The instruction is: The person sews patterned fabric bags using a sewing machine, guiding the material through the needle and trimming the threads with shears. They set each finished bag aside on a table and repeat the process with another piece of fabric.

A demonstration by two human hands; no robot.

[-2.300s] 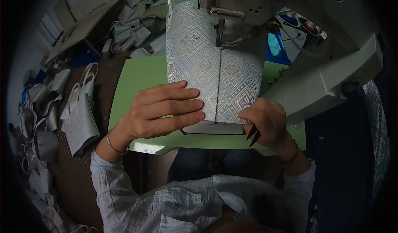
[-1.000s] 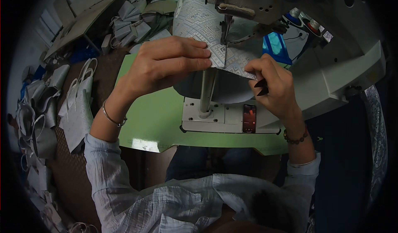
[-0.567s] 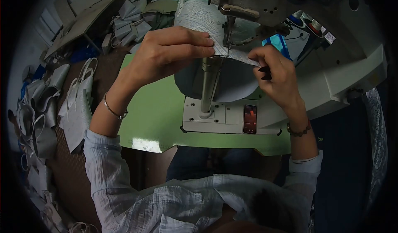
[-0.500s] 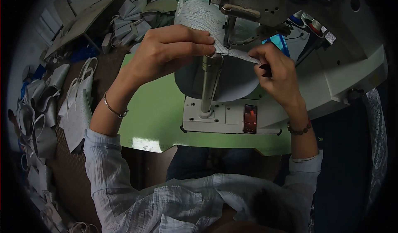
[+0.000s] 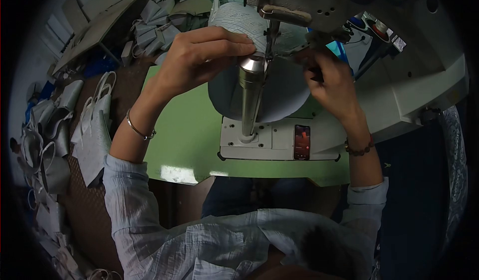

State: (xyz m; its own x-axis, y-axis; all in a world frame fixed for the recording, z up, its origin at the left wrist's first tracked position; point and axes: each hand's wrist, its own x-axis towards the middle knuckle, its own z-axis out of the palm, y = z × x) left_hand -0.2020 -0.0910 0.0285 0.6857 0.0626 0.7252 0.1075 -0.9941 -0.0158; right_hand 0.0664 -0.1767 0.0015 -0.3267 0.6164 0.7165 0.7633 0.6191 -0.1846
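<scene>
A pale patterned bag (image 5: pixel 234 23) hangs round the post of a sewing machine (image 5: pixel 294 18), its plain grey-white inside (image 5: pixel 284 98) facing me. My left hand (image 5: pixel 202 55) grips the bag's edge between thumb and fingers, just left of the needle area. The bare round top of the metal post (image 5: pixel 252 65) shows below my fingertips. On the other side of the needle, my right hand (image 5: pixel 332 83) is closed, thumb and fingers pinched near the bag's right edge. Something dark sits among its fingers; shadow hides what it is.
A phone (image 5: pixel 301 142) lies on the machine's white base, above the green tabletop (image 5: pixel 184 125). Several similar bags (image 5: pixel 97 125) and pieces are heaped at the left. Cut pieces (image 5: pixel 159 23) lie at the back. Thread spools (image 5: pixel 380 28) stand behind the machine.
The bag's edge has shifted up and back, uncovering the post's top. My right fingers have moved slightly up and left toward the needle area. My left hand keeps its grip.
</scene>
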